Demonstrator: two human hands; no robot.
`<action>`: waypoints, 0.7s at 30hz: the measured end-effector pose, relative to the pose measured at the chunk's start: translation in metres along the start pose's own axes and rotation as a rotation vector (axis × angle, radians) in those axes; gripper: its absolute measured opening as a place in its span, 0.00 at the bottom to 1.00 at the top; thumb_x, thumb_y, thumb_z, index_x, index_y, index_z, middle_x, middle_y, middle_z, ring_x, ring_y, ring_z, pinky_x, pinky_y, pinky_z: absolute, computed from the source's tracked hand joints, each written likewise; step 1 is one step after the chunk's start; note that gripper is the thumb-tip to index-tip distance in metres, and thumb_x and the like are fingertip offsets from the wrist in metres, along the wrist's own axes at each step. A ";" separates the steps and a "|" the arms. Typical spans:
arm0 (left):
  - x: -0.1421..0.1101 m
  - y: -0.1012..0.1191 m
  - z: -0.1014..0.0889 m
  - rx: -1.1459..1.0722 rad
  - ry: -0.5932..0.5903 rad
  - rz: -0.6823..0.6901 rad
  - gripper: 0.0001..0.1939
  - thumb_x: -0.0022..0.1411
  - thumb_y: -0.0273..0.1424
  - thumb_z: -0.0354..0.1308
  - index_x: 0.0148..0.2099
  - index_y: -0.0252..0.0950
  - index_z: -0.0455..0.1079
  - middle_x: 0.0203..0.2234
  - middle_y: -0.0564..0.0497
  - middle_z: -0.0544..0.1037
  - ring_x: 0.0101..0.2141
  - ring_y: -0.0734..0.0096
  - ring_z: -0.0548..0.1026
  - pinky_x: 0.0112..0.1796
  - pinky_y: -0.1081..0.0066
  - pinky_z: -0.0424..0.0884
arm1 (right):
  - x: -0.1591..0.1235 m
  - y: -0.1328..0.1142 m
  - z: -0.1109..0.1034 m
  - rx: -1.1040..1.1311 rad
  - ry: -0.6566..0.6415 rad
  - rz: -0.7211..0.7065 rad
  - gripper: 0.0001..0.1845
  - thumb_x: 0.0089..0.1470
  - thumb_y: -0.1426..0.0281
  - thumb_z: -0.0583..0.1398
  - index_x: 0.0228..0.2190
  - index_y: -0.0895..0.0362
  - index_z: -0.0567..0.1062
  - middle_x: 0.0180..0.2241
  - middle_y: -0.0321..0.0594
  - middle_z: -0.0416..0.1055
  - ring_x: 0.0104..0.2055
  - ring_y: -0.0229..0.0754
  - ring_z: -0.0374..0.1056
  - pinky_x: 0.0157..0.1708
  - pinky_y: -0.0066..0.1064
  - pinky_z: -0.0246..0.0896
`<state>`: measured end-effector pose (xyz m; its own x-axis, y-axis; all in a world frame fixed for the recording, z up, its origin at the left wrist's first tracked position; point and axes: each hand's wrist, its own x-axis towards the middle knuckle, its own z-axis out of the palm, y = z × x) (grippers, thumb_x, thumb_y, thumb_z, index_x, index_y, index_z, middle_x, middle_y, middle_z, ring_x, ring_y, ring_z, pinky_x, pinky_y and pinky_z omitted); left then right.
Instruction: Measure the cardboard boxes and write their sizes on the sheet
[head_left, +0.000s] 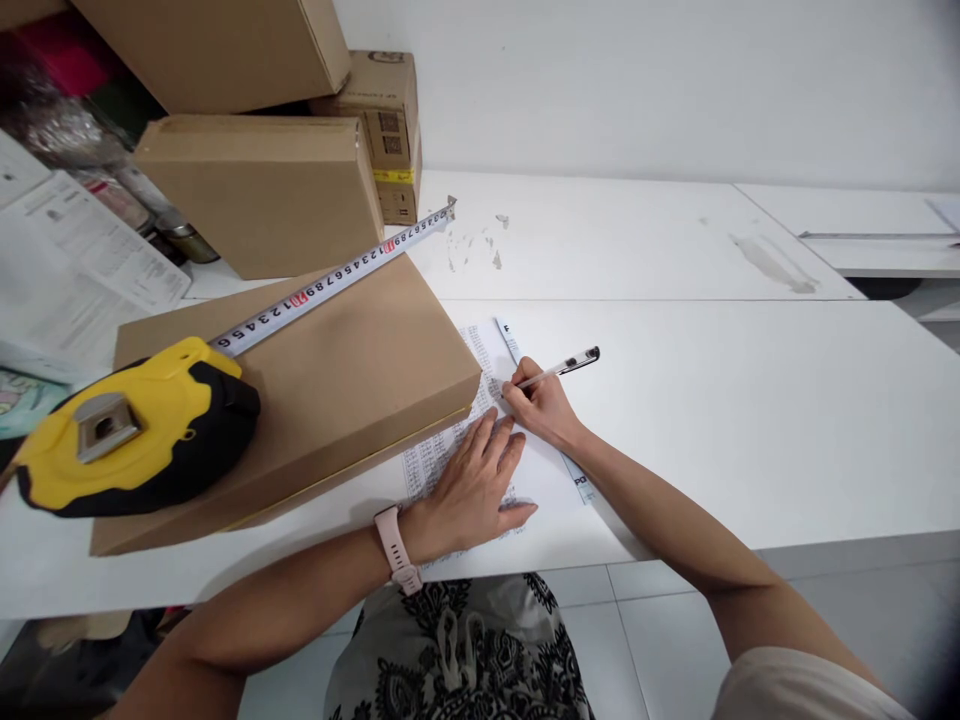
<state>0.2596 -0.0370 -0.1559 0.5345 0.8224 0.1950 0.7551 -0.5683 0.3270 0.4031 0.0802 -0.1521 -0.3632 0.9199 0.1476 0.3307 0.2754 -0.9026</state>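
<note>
My right hand [541, 405] grips a pen [564, 366] with its tip on a printed sheet of paper [442, 450] lying on the white table [712, 420]. My left hand [472, 487], a pale watch on its wrist, lies flat with fingers stretched out on the same sheet, holding it down. Just left of the sheet a flat cardboard box [352, 380] rests on the table. On top of it sits a yellow and black tape measure [135, 425], its blade [337, 277] pulled out along the box's far edge.
More cardboard boxes [262, 190] are stacked at the back left against the wall. Loose printed papers [75, 250] and clutter lie at the far left. A second white tabletop [847, 215] joins at the back right. Tiled floor shows below the table's front edge.
</note>
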 end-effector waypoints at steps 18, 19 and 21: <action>0.000 0.000 -0.001 0.006 -0.009 0.002 0.40 0.62 0.48 0.58 0.63 0.22 0.56 0.64 0.26 0.58 0.67 0.35 0.50 0.63 0.43 0.55 | 0.001 0.000 -0.001 0.022 -0.006 0.002 0.10 0.51 0.69 0.59 0.25 0.53 0.61 0.18 0.27 0.52 0.20 0.34 0.49 0.21 0.29 0.45; 0.000 0.000 0.000 0.008 -0.006 0.002 0.40 0.62 0.48 0.58 0.64 0.23 0.56 0.64 0.27 0.58 0.67 0.36 0.50 0.63 0.43 0.55 | 0.001 0.000 -0.001 0.027 -0.008 0.002 0.10 0.51 0.69 0.58 0.25 0.53 0.61 0.18 0.27 0.52 0.20 0.34 0.49 0.21 0.29 0.45; 0.000 0.000 0.000 0.011 -0.007 0.002 0.39 0.62 0.48 0.57 0.64 0.24 0.56 0.64 0.27 0.58 0.67 0.36 0.50 0.62 0.43 0.56 | 0.001 0.001 -0.001 0.028 -0.003 -0.005 0.09 0.51 0.70 0.58 0.25 0.53 0.61 0.19 0.27 0.53 0.20 0.34 0.50 0.21 0.29 0.45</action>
<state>0.2595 -0.0371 -0.1563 0.5387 0.8209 0.1893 0.7581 -0.5704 0.3162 0.4037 0.0813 -0.1525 -0.3676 0.9177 0.1510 0.3047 0.2722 -0.9127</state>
